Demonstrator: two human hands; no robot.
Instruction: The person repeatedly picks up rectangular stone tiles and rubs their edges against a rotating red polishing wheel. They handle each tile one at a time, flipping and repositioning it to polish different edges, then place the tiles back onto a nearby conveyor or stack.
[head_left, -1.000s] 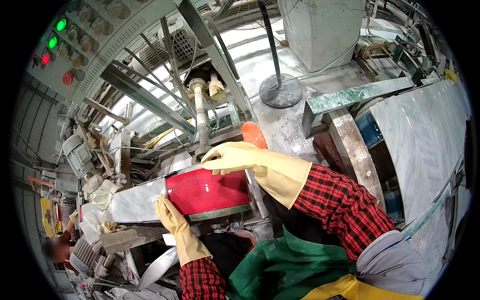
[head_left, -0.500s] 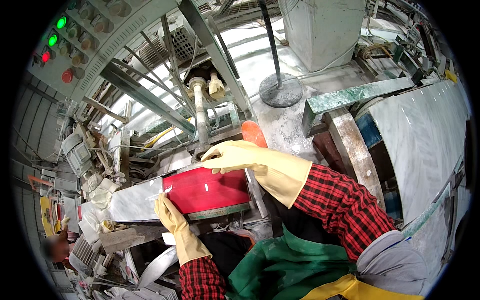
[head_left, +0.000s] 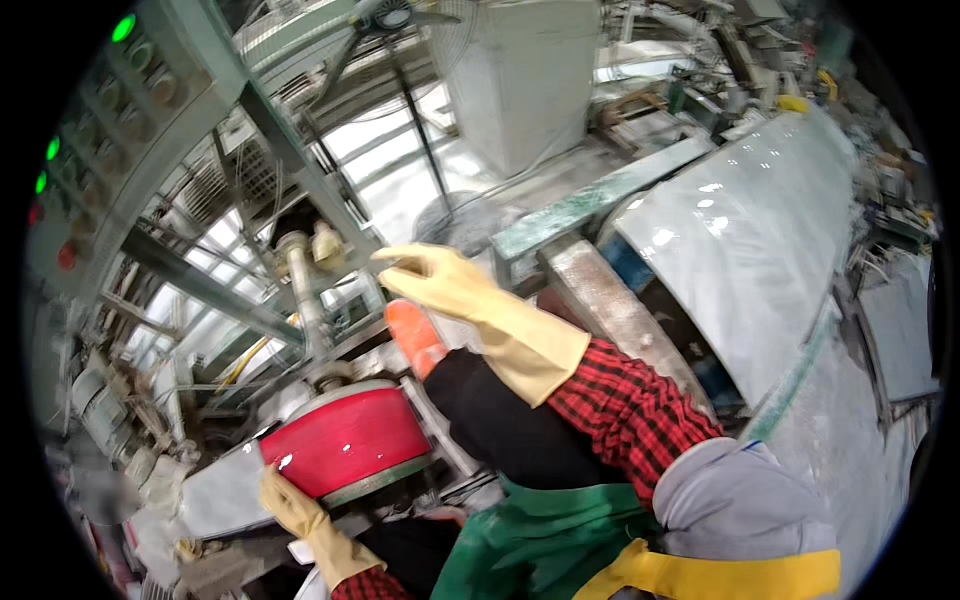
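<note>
My left hand [head_left: 298, 508], in a cream rubber glove, is at the near edge where a pale marble slab [head_left: 225, 492] meets a glossy red curved surface [head_left: 345, 445]. Its fingers are together and appear to hold the slab's edge; the thumb is hidden. Below the red surface runs a green rim [head_left: 378, 480]. My right hand [head_left: 435, 278], gloved alike, hangs in the air beyond and to the right of the red surface. Its thumb and fingers are apart, with nothing between them. An orange boot toe [head_left: 412, 335] shows beneath it.
A control panel [head_left: 120, 110] with lit green buttons stands at upper left. Behind the red surface rises a metal shaft [head_left: 302, 285]. Ahead are a fan [head_left: 392, 18] and its round base [head_left: 458, 222]. On the right, a large marble slab [head_left: 740, 240] lies beside a green-stained beam [head_left: 600, 190].
My view has swung to the right, so the surroundings shift left. My right hand has lifted away from the red surface, outward to the right. My left hand stays at the same edge.
</note>
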